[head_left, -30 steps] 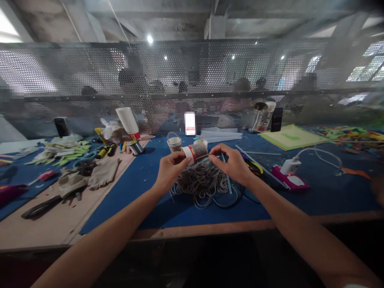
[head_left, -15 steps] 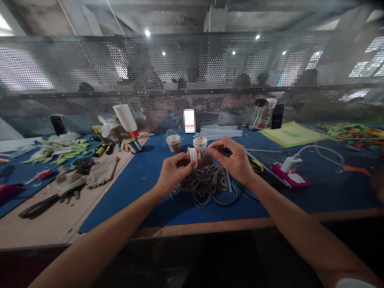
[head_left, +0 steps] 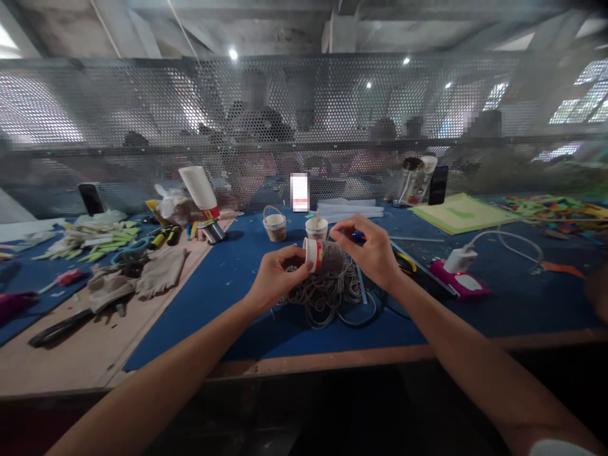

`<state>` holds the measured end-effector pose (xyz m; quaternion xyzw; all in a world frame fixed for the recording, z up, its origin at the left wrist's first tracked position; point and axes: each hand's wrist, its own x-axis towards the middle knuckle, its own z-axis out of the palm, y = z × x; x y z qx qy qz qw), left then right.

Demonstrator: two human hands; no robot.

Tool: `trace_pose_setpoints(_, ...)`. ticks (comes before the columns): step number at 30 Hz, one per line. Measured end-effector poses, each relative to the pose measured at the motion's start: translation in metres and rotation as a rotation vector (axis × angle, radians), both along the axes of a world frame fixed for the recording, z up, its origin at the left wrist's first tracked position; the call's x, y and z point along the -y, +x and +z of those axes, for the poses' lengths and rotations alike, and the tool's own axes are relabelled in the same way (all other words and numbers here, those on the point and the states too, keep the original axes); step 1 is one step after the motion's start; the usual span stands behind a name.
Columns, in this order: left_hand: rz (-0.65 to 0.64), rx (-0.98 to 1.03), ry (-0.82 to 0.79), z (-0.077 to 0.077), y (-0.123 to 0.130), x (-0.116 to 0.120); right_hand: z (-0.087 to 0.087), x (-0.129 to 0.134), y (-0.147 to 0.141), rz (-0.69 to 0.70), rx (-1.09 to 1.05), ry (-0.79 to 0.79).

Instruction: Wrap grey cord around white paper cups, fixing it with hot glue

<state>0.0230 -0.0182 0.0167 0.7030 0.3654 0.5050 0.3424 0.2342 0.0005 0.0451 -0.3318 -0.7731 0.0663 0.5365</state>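
A paper cup (head_left: 312, 254) with a red band lies on its side in the air, its white rim toward the left and its far part wrapped in grey cord. My left hand (head_left: 281, 273) grips it at the rim end. Above the cup's wrapped end, my right hand (head_left: 365, 248) is closed in a pinch; what its fingertips hold is too small to make out. Below both hands a heap of grey cord (head_left: 327, 297) lies on the blue mat (head_left: 213, 329). Behind them stand a small basket with a handle (head_left: 275, 228) and a white cup (head_left: 316, 228).
Stacked cups (head_left: 198, 188), gloves (head_left: 161, 273) and pliers are on the left. A lit phone (head_left: 299, 192) stands at the back before a mesh screen (head_left: 313, 101). Rightward are a magenta power bank (head_left: 458, 278), yellow sheets (head_left: 463, 213) and a tumbler (head_left: 409, 182).
The cup in my left hand has moved slightly right and down, and more of its cord-wrapped side shows. My right hand stays nearly where it was, still pinched.
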Motion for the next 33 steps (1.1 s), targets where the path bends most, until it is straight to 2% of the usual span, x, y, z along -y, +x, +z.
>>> trace_pose_setpoints(12,-0.089,-0.009,-0.037,0.0009,-0.0024,0.0007,-0.0023,-0.0051,0.0013,-0.003,0.009,-0.014)
trace_pose_setpoints(33,-0.147,0.028,-0.042,-0.0009,-0.0053,-0.003,-0.0056,-0.0104,0.0035,0.008,-0.007,-0.097)
